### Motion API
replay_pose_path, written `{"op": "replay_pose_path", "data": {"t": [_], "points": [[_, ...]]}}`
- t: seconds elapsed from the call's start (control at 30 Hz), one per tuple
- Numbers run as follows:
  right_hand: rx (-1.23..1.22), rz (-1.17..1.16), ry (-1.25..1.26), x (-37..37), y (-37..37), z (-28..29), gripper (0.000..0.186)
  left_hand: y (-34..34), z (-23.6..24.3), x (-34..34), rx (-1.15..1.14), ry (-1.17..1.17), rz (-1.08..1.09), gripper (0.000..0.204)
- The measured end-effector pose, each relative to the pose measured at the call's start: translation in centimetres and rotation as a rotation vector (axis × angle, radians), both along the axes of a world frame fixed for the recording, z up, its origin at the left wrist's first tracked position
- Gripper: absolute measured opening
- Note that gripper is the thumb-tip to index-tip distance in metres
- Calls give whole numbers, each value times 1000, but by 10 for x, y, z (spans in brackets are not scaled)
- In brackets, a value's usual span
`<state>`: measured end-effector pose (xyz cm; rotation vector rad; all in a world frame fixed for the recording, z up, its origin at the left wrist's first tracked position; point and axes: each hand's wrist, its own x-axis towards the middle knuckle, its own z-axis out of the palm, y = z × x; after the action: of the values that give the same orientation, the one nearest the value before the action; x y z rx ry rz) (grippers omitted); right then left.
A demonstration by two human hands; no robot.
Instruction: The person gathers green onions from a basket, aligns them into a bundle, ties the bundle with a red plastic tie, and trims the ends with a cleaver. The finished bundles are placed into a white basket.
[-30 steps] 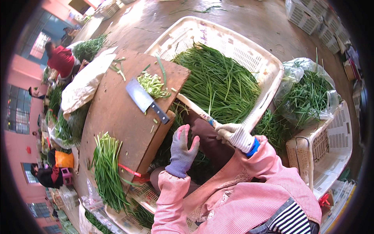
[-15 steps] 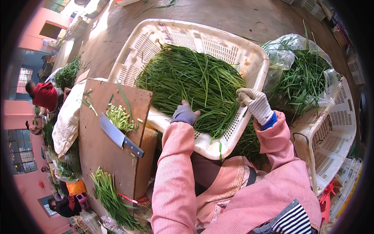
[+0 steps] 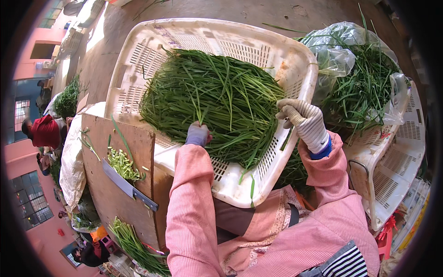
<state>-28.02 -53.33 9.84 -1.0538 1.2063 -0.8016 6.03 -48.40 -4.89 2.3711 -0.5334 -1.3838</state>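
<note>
A large heap of garlic chives (image 3: pixel 207 87) lies in a white slotted plastic basket (image 3: pixel 237 197) tilted across my lap. My left hand (image 3: pixel 198 135), in a purple-grey glove, is closed at the heap's near side. A few chive stalks stand up out of its fingers. My right hand (image 3: pixel 304 123), in a whitish striped glove, is curled into a pinch at the basket's right rim, beside the cut ends of the chives. What its fingers hold, if anything, is hidden.
On my left stands a wooden board (image 3: pixel 115 203) with chopped stem ends (image 3: pixel 122 164) and a knife (image 3: pixel 127 184). A chive bundle (image 3: pixel 134 242) lies at its near end. To the right, a plastic bag (image 3: pixel 339 62) of chives sits by another white crate (image 3: pixel 392 175). People work far left.
My left hand has gone from resting open-fingered on the heap to closing on a few stalks. My right hand stays at the rim, still pinched. The view has shifted slightly.
</note>
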Motion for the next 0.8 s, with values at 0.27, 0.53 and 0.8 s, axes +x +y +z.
{"op": "replay_pose_path", "data": {"t": [0.27, 0.53, 0.8], "points": [[8, 27, 38, -1, -1, 1, 21, -38, -27, -81, -99, -366, -321, 76], [-7, 94, 88, -4, -5, 1, 20, -47, -20, -29, -186, 93, -23, 25], [57, 43, 29, -3, -5, 5, 21, -71, 3, -66, -466, 534, 234, 31]]}}
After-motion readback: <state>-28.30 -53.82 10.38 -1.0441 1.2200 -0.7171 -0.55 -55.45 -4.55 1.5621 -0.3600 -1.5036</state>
